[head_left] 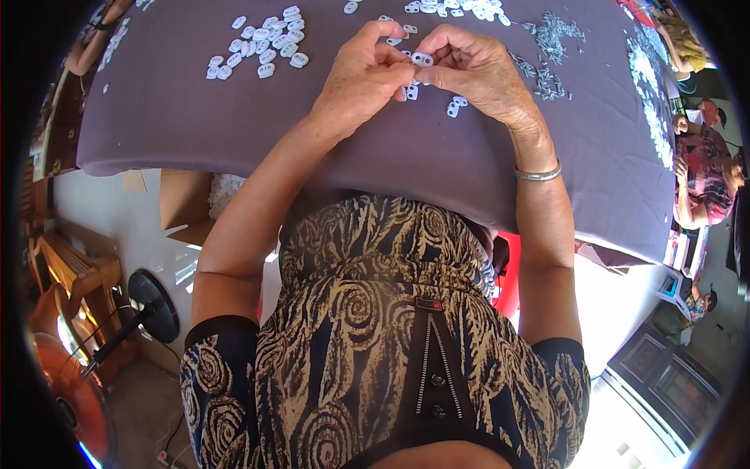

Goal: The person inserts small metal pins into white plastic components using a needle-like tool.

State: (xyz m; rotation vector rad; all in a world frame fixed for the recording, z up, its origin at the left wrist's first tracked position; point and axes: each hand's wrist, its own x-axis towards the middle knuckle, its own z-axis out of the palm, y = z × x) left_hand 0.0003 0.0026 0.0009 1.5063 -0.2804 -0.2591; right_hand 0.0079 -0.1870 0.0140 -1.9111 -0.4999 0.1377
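Near the far side of the table, both my hands meet around a small white oval plastic piece with two dark holes [423, 59]. My right hand [476, 70] pinches it between thumb and forefinger. The fingers of my left hand [361, 76] are closed at its left edge; whether they hold another small part is hidden. Under and beside my hands lie loose white pieces with holes [455, 107]. A pile of white oval pieces [269, 39] is to the left of my left hand. Small metal screws or pins [549, 82] lie right of my right hand.
A grey-brown cloth covers the table [375, 156]. More white parts [469, 8] lie at the far edge and along the right side [652, 102]. Other people [703, 176] sit at the right. A cardboard box [183, 203] and a fan [70, 391] stand at the left.
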